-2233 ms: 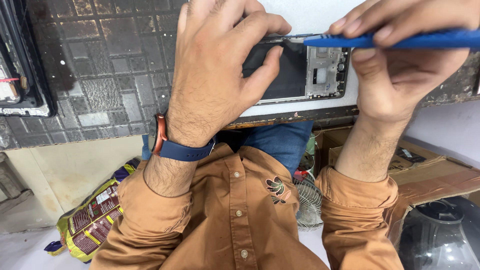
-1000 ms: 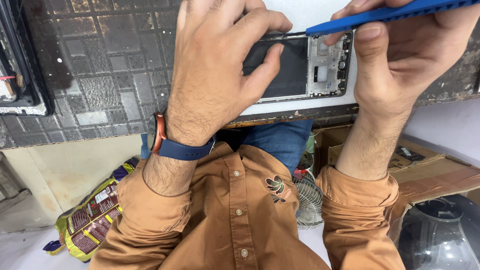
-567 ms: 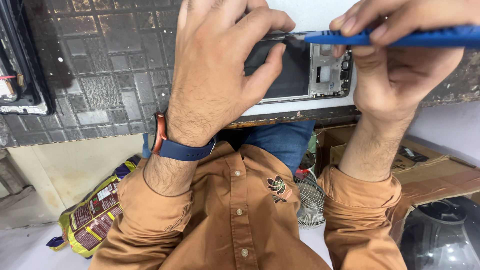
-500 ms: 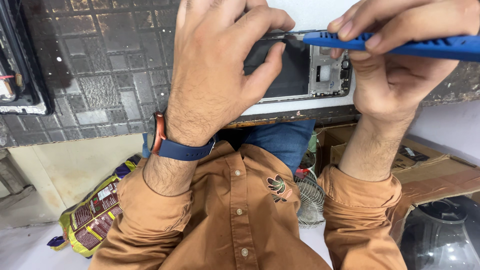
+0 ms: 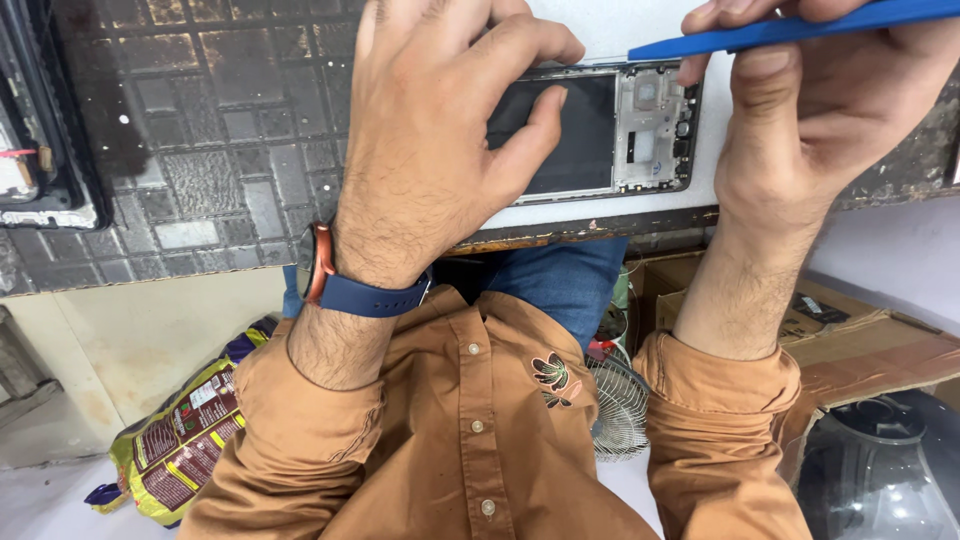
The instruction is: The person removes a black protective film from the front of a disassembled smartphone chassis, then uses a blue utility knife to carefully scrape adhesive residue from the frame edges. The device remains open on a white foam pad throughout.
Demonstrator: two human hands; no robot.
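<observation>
An opened phone [image 5: 610,130] lies on a white sheet [image 5: 620,205] at the bench edge, its dark battery and grey circuit parts showing. My left hand [image 5: 430,140] presses down on the phone's left part, thumb on the battery. My right hand [image 5: 830,110] pinches a flat blue pry tool [image 5: 800,28], held just above the phone; its tip points left over the phone's top edge.
The bench top is a dark textured mat [image 5: 200,130]. Another dark device [image 5: 35,160] lies at the left edge. Below the bench are a yellow snack bag [image 5: 175,450], a small fan [image 5: 615,410], cardboard boxes [image 5: 860,340] and a dark container [image 5: 880,470].
The blue tool has lifted and tilted, its tip drawn back a little from the phone's top edge. My left hand stays pressed on the phone.
</observation>
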